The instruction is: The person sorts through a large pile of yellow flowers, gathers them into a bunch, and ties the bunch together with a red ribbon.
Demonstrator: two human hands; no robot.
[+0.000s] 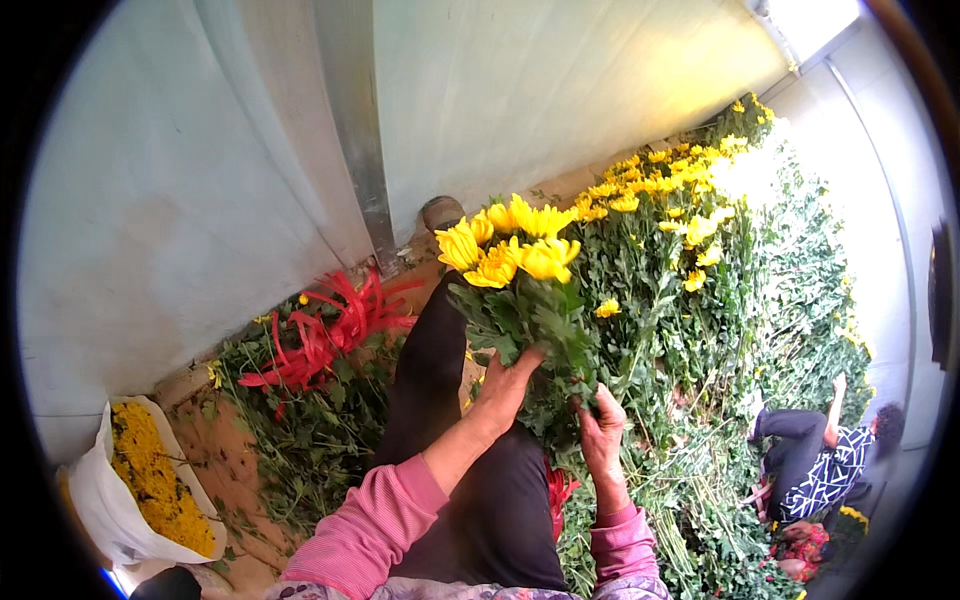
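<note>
A bunch of yellow chrysanthemums (517, 247) with dark green leaves is held up above my lap, blooms pointing away from me. My left hand (510, 386) grips the bunch from its left side, the thumb against the leaves. On the right side, my right hand (601, 427) has its fingers closed around stems of the same bunch. The lower stems are partly hidden by leaves and by my hands. Red plastic ribbon strips (330, 337) lie in a tangle on cut greenery to the left, and more red ribbon (559, 499) shows beside my right thigh.
A large heap of cut chrysanthemums (660, 187) covers the floor on the right. At the lower left stands a white sack (112, 510) holding yellow petals (154, 480). A pale wall with a metal post (360, 142) rises ahead. One person (825, 457) sits at the far right, another (806, 551) below.
</note>
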